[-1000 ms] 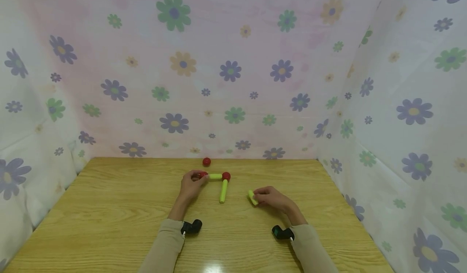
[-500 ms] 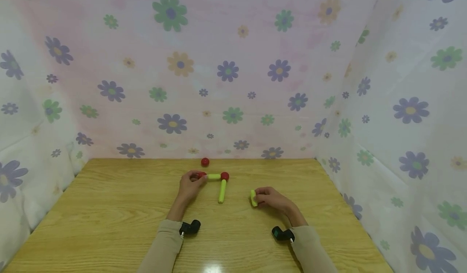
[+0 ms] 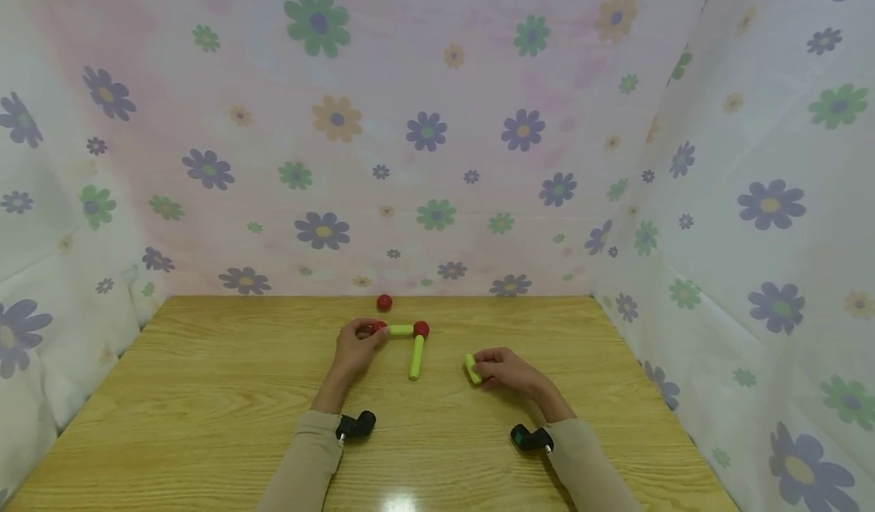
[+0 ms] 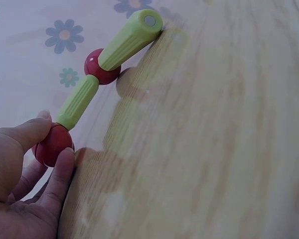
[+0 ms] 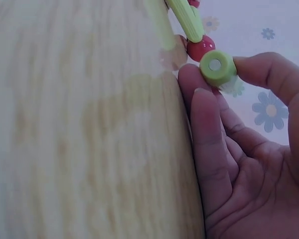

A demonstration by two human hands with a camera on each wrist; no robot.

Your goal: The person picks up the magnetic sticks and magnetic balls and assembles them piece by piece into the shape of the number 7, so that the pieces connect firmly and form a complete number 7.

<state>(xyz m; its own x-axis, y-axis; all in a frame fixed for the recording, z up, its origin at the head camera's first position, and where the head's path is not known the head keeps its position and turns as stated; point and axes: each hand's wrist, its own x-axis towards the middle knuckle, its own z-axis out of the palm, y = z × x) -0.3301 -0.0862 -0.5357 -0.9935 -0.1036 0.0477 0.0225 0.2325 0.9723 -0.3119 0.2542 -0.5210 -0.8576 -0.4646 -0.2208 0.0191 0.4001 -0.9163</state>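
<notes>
My left hand [image 3: 357, 349] pinches a red ball [image 4: 54, 144] between thumb and fingers. From that ball a short green rod [image 3: 401, 330] runs right to a second red ball [image 3: 421, 330]. A longer green rod [image 3: 415, 358] joins the second ball and points toward me along the table. To the right, my right hand [image 3: 507, 370] pinches a separate green rod [image 3: 472, 369] between thumb and fingertips. In the right wrist view this rod's round end [image 5: 215, 65] shows a silvery magnet-like disc, and it stands apart from the joined pieces.
A loose red ball [image 3: 384, 302] lies near the back edge of the wooden table [image 3: 225, 390]. Flowered cloth [image 3: 437, 162] hangs behind the table and at both sides. Each wrist wears a small black camera [image 3: 357, 425].
The green rod in my right hand turns upright, then tilts back, with a small shift of the fingers. The left hand and the joined pieces stay in place.
</notes>
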